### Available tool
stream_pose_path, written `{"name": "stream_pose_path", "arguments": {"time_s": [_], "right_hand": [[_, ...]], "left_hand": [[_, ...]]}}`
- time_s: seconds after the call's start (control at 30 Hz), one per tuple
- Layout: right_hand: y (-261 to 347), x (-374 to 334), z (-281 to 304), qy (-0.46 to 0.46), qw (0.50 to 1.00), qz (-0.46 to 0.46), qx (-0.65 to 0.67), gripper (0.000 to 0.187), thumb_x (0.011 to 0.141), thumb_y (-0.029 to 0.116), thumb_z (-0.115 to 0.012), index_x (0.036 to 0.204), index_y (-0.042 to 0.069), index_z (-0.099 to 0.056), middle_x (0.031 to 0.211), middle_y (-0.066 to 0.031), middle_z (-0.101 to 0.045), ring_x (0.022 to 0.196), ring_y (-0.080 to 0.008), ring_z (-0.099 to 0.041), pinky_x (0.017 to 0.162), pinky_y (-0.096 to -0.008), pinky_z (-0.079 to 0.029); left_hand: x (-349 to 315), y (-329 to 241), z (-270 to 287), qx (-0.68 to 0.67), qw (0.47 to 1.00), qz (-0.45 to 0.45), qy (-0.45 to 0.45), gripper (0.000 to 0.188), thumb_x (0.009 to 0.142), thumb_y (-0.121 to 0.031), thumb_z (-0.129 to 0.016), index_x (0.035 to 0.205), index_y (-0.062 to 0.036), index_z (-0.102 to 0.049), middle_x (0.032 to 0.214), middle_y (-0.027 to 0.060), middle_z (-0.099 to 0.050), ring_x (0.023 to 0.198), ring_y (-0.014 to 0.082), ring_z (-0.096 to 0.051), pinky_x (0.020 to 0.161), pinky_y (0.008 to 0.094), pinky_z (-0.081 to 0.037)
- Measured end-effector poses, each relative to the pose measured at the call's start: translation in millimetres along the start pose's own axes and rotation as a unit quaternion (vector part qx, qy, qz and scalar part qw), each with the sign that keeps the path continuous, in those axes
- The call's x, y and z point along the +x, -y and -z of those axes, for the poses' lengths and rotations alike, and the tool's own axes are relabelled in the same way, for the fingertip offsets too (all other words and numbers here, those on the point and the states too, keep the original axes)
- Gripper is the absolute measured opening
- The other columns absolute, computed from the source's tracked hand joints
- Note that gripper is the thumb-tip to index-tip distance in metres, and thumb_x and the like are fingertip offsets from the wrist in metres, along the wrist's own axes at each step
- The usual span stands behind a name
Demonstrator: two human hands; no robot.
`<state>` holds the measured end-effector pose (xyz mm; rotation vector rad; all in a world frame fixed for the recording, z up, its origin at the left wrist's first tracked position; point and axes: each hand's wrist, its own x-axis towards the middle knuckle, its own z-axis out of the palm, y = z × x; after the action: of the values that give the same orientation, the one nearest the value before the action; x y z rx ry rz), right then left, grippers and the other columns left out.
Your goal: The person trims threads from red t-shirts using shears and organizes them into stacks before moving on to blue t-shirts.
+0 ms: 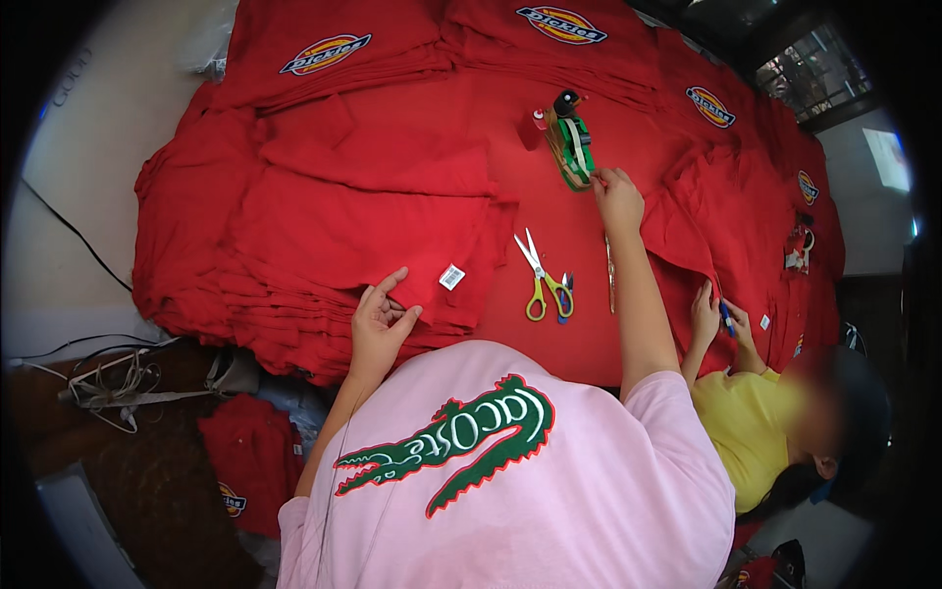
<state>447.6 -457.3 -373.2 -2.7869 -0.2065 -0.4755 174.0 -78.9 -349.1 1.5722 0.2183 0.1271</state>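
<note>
My left hand rests at the near edge of a stack of red garments, its thumb and forefinger spread apart. A small white barcode label lies on the top garment, just right of that hand. My right hand reaches forward to the near end of a green tape dispenser with a pale strip along it. Its fingertips are pinched together there; what they hold is too small to make out. Scissors with yellow-green handles lie between my hands, blades slightly apart, beside a small blue-handled tool.
More red garments with embroidered patches are piled along the far side. At right, a person in yellow handles red cloth, a blue tool in one hand. Cables and a red garment sit below the table at left.
</note>
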Motion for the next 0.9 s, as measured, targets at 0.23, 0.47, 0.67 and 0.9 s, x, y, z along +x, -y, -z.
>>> {"name": "stream_pose_path", "arguments": {"time_s": [0.23,0.47,0.67,0.9], "right_hand": [[-13,3,-26,-0.045,0.996,-0.05,0.064,0.025,0.103,0.03,-0.064,0.101,0.008,-0.074,0.099,-0.0172,-0.074,0.09,-0.0396,-0.071,0.075,-0.0492,-0.057],[-31,-2,-41,0.027,0.928,-0.127,0.349,0.016,0.1,0.013,-0.07,0.106,-0.002,-0.073,0.095,-0.0116,-0.076,0.083,-0.0199,-0.073,0.075,-0.0336,-0.056],[-57,8,-56,0.047,0.82,-0.23,0.523,0.017,0.103,0.01,-0.066,0.111,-0.004,-0.072,0.092,-0.0071,-0.076,0.08,-0.0129,-0.072,0.069,-0.0246,-0.053],[-62,9,-46,0.114,0.788,-0.33,0.507,0.018,0.106,0.016,-0.063,0.113,0.002,-0.071,0.095,-0.0024,-0.076,0.079,-0.0095,-0.073,0.068,-0.0215,-0.049]], "left_hand": [[11,13,-2,0.002,0.999,0.034,0.018,0.065,0.088,0.014,-0.074,0.149,0.0025,-0.056,0.114,0.0029,-0.048,0.081,0.0043,-0.056,0.077,0.02,-0.054],[20,11,-8,0.011,0.998,0.048,0.025,0.066,0.088,0.015,-0.072,0.15,0.005,-0.053,0.113,0.0004,-0.054,0.083,0.0025,-0.054,0.079,0.0195,-0.053],[26,11,-8,0.019,0.998,0.054,0.034,0.066,0.089,0.014,-0.072,0.15,0.0041,-0.053,0.112,0.0003,-0.054,0.082,0.0031,-0.054,0.079,0.0196,-0.053],[59,-44,-17,0.291,0.935,0.172,0.103,0.048,0.095,-0.013,-0.079,0.14,-0.0021,-0.065,0.055,-0.0006,-0.048,0.05,0.0058,-0.049,0.054,0.0226,-0.047]]}}
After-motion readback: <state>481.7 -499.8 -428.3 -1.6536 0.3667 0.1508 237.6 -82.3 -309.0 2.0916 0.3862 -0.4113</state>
